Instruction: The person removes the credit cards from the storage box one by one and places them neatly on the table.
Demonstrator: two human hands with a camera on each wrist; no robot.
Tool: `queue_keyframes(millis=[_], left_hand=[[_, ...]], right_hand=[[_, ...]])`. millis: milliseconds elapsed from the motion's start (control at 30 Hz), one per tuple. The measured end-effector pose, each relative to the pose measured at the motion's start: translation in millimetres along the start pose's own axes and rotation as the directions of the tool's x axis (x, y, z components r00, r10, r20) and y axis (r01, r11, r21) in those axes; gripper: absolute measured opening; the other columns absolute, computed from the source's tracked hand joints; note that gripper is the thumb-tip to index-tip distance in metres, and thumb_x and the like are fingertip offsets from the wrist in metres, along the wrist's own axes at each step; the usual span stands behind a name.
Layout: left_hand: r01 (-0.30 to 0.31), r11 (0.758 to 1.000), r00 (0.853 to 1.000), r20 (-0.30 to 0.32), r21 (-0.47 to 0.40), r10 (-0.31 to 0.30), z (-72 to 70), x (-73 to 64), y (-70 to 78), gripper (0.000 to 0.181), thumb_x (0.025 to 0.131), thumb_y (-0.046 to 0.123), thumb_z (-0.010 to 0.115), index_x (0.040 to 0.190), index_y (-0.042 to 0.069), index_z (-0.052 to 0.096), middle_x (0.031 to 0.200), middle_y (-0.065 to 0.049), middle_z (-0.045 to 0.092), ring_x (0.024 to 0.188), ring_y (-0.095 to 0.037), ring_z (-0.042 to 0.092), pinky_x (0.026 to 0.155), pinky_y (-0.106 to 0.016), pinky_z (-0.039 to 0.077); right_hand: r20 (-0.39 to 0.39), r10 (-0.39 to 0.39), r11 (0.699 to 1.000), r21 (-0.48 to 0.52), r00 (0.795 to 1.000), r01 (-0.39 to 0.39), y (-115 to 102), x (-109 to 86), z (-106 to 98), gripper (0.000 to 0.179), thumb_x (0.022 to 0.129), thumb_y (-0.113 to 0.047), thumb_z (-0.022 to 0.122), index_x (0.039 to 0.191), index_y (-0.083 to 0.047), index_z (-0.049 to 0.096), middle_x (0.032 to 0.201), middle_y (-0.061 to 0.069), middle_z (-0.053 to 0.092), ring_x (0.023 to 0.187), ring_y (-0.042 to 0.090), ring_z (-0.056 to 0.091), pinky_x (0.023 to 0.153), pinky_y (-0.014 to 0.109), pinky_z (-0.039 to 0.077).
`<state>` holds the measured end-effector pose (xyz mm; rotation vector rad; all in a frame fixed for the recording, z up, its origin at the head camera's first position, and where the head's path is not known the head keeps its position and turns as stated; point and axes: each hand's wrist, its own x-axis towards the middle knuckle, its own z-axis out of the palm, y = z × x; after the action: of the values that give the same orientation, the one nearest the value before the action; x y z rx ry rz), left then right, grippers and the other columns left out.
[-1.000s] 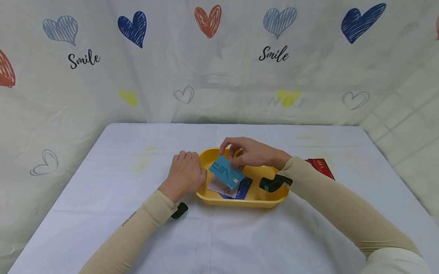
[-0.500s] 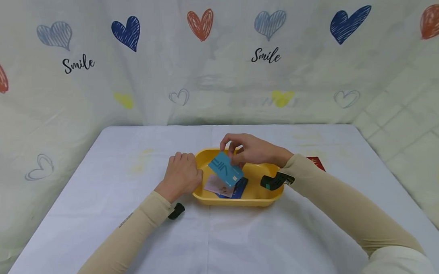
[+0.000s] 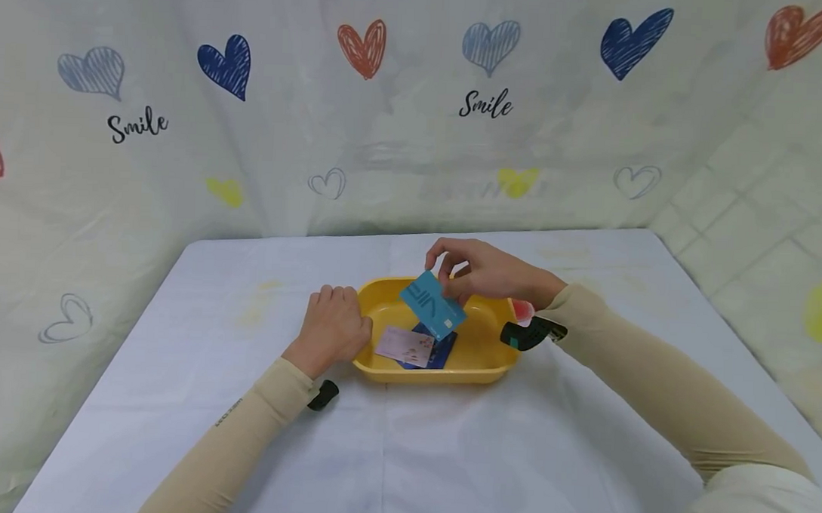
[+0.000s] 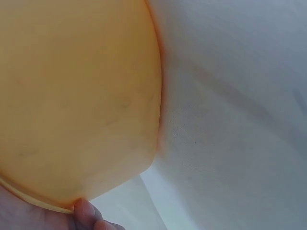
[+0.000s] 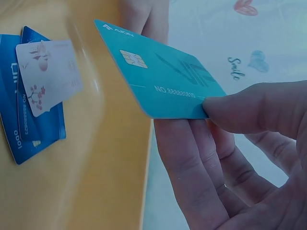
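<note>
My right hand (image 3: 495, 271) pinches a teal VIP card (image 3: 433, 304) between thumb and fingers, tilted above the yellow plastic tray (image 3: 484, 377). The card's chip and number show in the right wrist view. Curled over the tray's left end, my left hand (image 3: 334, 325) grips the rim; its fingertips (image 4: 84, 211) show at the rim in the left wrist view. Inside the tray, a pale pink card (image 5: 50, 79) with a flower print lies on top of two overlapping blue cards (image 5: 9, 96).
Something red (image 3: 521, 312), partly hidden by my right wrist, lies at the tray's right end. A white cloth (image 3: 472, 455) covers the table. Behind it hangs a backdrop (image 3: 402, 135) with printed hearts.
My right hand has lifted the teal card slightly up and to the right relative to the tray, uncovering more of the pink card. My left hand stays on the rim. The head view has shifted.
</note>
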<state>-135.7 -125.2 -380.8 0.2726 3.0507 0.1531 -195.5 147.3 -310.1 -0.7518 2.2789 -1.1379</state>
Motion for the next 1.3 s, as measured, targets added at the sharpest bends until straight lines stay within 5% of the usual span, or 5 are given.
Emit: queue_keyframes(millis=[1300], left_hand=[[0.006,1.000,1.000,-0.005,0.000,-0.006,4.4,2.1,-0.4,0.033,0.099,0.030,0.042,0.100,-0.002,0.050,0.089,-0.013,0.049,0.092,-0.032,0.042,0.084,-0.044,0.034]], right_hand=[[-0.232,0.073,0.997,0.054,0.970,-0.062,44,-58.8,-45,0.039,0.094,-0.010,0.065,0.130,-0.012,0.051,0.106,0.017,0.062,0.092,0.030,0.070,0.078,0.037,0.064]])
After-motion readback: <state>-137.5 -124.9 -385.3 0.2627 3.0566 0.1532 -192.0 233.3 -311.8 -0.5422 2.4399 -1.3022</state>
